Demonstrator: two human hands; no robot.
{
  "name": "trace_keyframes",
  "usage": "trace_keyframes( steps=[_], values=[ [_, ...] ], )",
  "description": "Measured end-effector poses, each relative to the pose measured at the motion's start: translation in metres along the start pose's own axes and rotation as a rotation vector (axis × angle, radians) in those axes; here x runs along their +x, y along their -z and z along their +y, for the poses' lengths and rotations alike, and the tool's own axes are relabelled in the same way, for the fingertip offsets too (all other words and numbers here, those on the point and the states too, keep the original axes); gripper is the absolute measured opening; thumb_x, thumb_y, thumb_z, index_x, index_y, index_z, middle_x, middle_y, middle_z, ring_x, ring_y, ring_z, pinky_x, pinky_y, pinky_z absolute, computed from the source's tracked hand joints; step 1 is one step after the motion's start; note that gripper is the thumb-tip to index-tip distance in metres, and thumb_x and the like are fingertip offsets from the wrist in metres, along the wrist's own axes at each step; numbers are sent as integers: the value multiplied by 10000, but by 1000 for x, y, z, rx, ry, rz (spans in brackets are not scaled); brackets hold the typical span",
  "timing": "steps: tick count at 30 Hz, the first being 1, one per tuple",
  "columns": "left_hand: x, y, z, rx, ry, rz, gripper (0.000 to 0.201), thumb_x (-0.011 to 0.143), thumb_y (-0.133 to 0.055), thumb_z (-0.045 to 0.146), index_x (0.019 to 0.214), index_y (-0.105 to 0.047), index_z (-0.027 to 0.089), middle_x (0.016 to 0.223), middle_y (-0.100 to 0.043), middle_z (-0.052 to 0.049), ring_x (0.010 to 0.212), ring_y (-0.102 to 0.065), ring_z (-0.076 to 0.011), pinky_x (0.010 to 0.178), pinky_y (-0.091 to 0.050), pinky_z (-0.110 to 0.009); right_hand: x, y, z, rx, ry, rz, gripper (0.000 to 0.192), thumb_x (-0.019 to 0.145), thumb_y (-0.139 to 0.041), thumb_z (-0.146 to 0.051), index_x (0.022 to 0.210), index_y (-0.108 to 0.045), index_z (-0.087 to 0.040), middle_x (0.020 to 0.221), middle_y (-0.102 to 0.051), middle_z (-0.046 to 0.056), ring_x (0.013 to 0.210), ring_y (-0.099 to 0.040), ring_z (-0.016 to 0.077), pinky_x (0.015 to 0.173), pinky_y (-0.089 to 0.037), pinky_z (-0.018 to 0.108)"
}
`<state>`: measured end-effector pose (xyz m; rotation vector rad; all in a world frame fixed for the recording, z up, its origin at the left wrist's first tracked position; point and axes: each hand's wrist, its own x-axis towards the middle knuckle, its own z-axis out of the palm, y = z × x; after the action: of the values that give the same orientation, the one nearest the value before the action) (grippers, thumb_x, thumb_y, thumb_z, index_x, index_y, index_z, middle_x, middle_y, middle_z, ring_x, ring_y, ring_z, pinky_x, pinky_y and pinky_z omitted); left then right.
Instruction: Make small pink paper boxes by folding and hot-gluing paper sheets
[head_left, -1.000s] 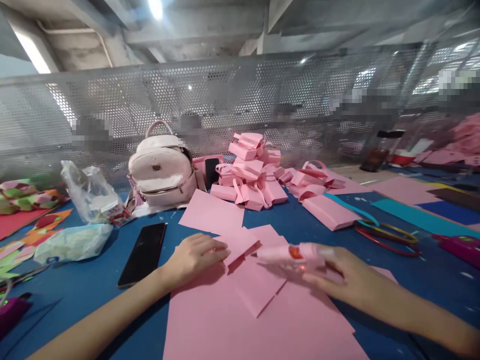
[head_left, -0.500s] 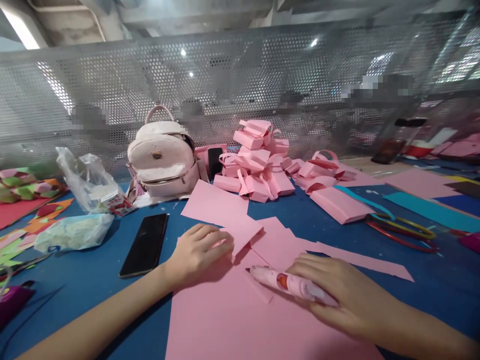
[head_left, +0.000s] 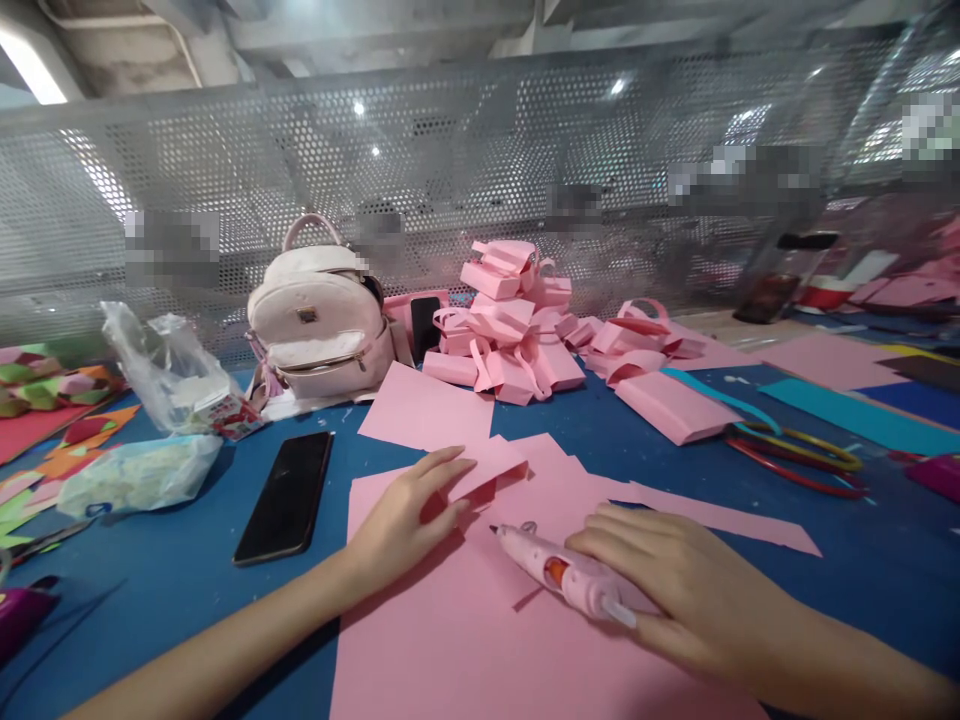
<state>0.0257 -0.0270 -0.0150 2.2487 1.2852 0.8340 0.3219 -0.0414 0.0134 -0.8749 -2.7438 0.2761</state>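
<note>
My right hand (head_left: pixel 682 580) is closed around a pink hot glue gun (head_left: pixel 551 568), its dark nozzle pointing left, low over a large pink paper sheet (head_left: pixel 450 650). Left of the nozzle, my left hand (head_left: pixel 409 515) has its thumb and fingers around a small folded piece of pink paper (head_left: pixel 491 468). Part of that piece is hidden by the fingers. Beneath the right hand, a narrow pink paper strip (head_left: pixel 727 520) sticks out across the blue table (head_left: pixel 390 460).
Behind the hands is a pile of pink paper bags (head_left: pixel 517 320) beside a pale pink backpack (head_left: pixel 322 320). A black phone (head_left: pixel 285 497) lies left of my left hand. Near it are a plastic bag (head_left: pixel 142 475) and scissors (head_left: pixel 45 545). A dark bottle (head_left: pixel 780 280) stands at the back right.
The glue gun has tilted, its rear swinging toward me and leftward in my right hand. My left hand's thumb and fingers have spread wider around the folded paper.
</note>
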Motion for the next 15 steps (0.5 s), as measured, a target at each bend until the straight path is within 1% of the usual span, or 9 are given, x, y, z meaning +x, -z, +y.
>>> trace_keyframes(
  steps=[2, 5, 9, 12, 15],
  values=[
    [0, 1, 0, -10, 0, 17, 409, 984, -511, 302, 1381, -583, 235, 1503, -527, -106, 1377, -511, -273, 1153, -412, -490, 0, 0, -1, -27, 33, 42, 353, 1033, -411, -451, 1050, -668, -210, 876, -698, 70, 741, -616, 221, 631, -413, 315],
    [-1, 1, -1, -27, -11, 39, 402, 981, -518, 271, 1376, -592, 250, 1491, -545, -95, 1379, -508, -283, 1144, -417, -522, 1, 1, -4, -79, 90, 104, 333, 1026, -426, -432, 1040, -671, -207, 867, -707, 73, 726, -619, 222, 624, -419, 321],
    [-3, -1, -3, -52, -47, 50, 408, 985, -518, 241, 1387, -586, 252, 1485, -550, -97, 1366, -524, -278, 1134, -431, -521, 3, 1, -9, -179, 164, 139, 344, 1041, -369, -370, 1027, -659, -186, 880, -715, 91, 737, -624, 242, 636, -422, 347],
    [-4, -1, -3, -54, -60, 56, 414, 981, -531, 224, 1390, -586, 263, 1483, -554, -93, 1358, -534, -274, 1133, -436, -508, 6, -1, -12, -193, 143, 120, 292, 1024, -404, -340, 1024, -649, -182, 882, -709, 92, 744, -622, 251, 634, -415, 348],
    [-4, -1, -3, -50, -48, 46, 415, 974, -538, 217, 1385, -593, 249, 1487, -549, -99, 1372, -519, -279, 1141, -427, -506, 10, -2, -14, -163, 65, 69, 189, 976, -500, -306, 1012, -642, -186, 879, -701, 78, 755, -626, 250, 645, -416, 337]
  ],
)
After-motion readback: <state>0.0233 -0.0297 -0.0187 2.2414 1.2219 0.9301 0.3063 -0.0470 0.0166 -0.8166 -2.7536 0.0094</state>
